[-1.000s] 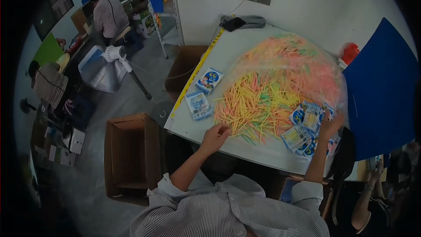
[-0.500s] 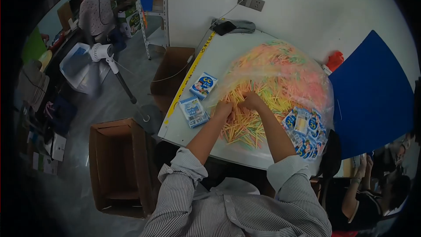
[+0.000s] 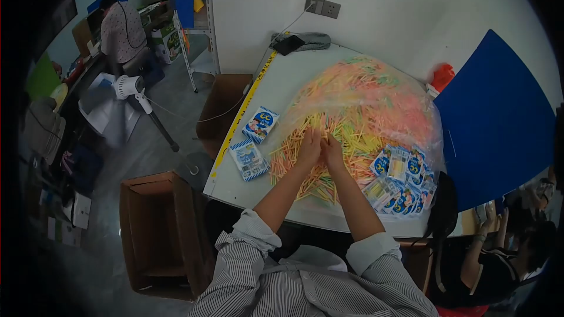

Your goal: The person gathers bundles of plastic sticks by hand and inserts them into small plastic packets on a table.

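Note:
A big heap of thin pastel sticks [image 3: 364,132] in yellow, orange, pink and green spills from a clear plastic bag [image 3: 405,97] on the table. Over its near part, my left hand [image 3: 309,149] and my right hand [image 3: 332,154] are together, thumbs side by side. Both have curled fingers and appear closed round a bunch of sticks, whose tips show just above the fingers. What lies between the palms is hidden. Left of the heap are two blue-and-white packets, an upper packet [image 3: 261,124] and a lower packet [image 3: 249,160]. Several similar packets [image 3: 405,196] lie in a pile at the right.
The white table [image 3: 276,88] has a yellow tape strip along its left edge. A phone [image 3: 289,45] rests on grey cloth at the back. A blue board [image 3: 499,123] stands right. An open cardboard box [image 3: 158,223] and a fan [image 3: 129,87] stand left. Other people sit nearby.
My hands have come together from slightly apart, the right one moving left and toward me. The camera view has shifted a little. More of the packet pile at the right shows.

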`<action>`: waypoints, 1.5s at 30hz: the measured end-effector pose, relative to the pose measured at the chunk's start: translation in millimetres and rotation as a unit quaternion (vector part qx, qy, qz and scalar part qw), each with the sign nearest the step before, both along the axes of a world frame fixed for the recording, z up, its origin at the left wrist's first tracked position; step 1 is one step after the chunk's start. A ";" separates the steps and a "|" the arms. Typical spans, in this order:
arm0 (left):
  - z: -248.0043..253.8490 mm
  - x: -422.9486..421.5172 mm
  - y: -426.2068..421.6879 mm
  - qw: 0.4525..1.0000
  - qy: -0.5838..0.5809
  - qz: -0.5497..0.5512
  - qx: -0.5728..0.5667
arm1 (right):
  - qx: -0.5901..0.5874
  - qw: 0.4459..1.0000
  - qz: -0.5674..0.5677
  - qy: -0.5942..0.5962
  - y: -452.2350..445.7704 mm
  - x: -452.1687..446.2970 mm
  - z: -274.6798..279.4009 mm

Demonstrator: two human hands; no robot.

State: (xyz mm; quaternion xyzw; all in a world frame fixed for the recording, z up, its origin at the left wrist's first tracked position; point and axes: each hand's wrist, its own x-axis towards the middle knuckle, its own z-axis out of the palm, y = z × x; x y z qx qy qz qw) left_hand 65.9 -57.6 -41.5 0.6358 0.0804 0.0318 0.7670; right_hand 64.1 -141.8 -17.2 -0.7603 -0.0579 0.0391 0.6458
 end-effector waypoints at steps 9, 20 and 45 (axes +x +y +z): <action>29.8 17.6 12.1 0.971 0.131 -0.028 -0.197 | -0.062 0.983 0.025 -0.171 8.9 6.1 0.5; 32.8 8.8 29.7 0.892 -0.209 -0.112 0.386 | -0.252 0.936 -0.041 -0.242 -37.7 -10.1 18.7; 2.4 -58.6 21.1 0.729 -0.215 -0.011 0.649 | 0.058 0.996 -0.048 -0.052 -100.7 -91.6 7.2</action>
